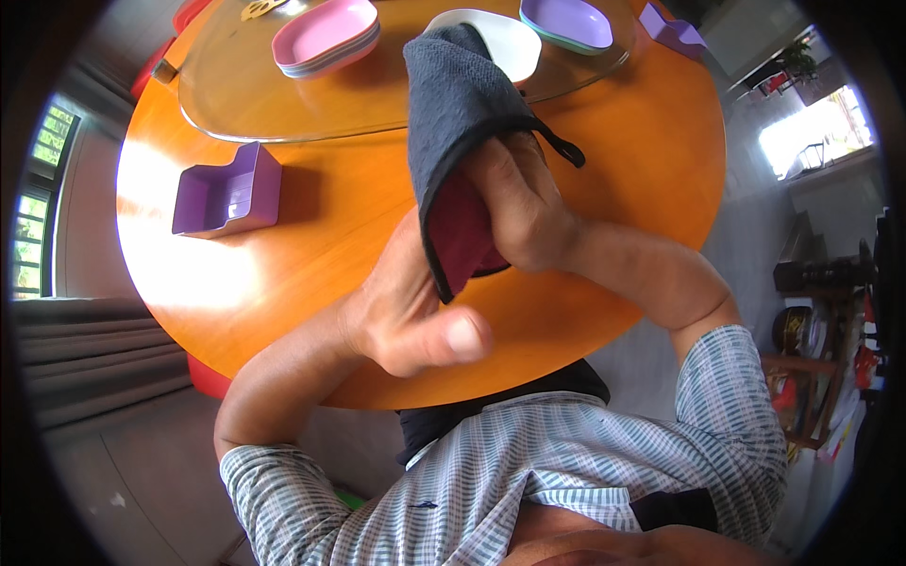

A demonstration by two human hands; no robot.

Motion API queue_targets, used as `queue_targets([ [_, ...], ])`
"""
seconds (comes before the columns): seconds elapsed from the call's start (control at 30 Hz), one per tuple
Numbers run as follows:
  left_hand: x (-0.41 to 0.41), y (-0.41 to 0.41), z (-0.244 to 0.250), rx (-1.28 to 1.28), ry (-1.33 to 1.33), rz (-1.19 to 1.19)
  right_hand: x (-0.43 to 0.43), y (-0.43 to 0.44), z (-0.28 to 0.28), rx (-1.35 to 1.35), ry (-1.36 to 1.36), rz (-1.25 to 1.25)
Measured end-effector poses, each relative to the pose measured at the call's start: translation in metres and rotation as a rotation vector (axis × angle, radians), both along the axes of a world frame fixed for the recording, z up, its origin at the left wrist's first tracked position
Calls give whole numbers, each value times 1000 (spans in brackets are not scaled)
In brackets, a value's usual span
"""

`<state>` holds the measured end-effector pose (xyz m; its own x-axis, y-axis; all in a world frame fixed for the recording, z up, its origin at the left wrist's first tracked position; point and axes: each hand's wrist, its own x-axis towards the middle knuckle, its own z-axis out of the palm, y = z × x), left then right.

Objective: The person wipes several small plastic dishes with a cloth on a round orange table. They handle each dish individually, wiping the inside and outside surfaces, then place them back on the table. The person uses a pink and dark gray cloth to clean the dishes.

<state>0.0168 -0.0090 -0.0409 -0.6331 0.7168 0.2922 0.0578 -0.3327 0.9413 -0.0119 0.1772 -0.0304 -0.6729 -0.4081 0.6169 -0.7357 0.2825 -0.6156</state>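
A grey cloth (460, 106) with black edging, a hanging loop and a dark red underside is draped over my right hand (527, 198). The fingers of that hand reach up under the fabric and are mostly hidden, with the cloth bunched around them. My left hand (407, 304) is at the cloth's lower left side, its thumb sticking out toward me. Behind the fabric its fingers cannot be seen, so its hold is unclear. Beyond the cloth's top end is a white tray (513, 49), partly covered from view.
A purple plastic bin (265, 187) stands at the left of the round wooden table (340, 283). On the glass turntable (233, 106) are stacked trays with a pink one (322, 32) on top and a purple tray (570, 25). Another purple bin (672, 35) sits at the far right edge.
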Motion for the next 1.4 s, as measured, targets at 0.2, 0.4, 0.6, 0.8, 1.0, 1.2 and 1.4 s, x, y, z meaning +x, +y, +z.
queue_targets([
  [0.2,-10,5,-10,-251,644,171,6,1,-27,-216,-70,24],
  [0.4,-15,-5,-12,-408,841,320,28,1,-52,74,194,-137],
  [0.6,-23,-5,-13,-172,422,362,43,-23,-14,-155,-346,178],
  [0.8,-8,-9,15,-88,-86,315,23,-23,-33,-55,-46,85],
  [1.0,-16,-24,-5,236,-514,-48,4,-17,-19,7,124,6],
  [1.2,-19,-11,5,-92,-152,10,-12,-13,-17,-160,77,-130],
  [1.4,-17,-5,30,-251,-50,117,-37,-1,-10,-198,242,-219],
])
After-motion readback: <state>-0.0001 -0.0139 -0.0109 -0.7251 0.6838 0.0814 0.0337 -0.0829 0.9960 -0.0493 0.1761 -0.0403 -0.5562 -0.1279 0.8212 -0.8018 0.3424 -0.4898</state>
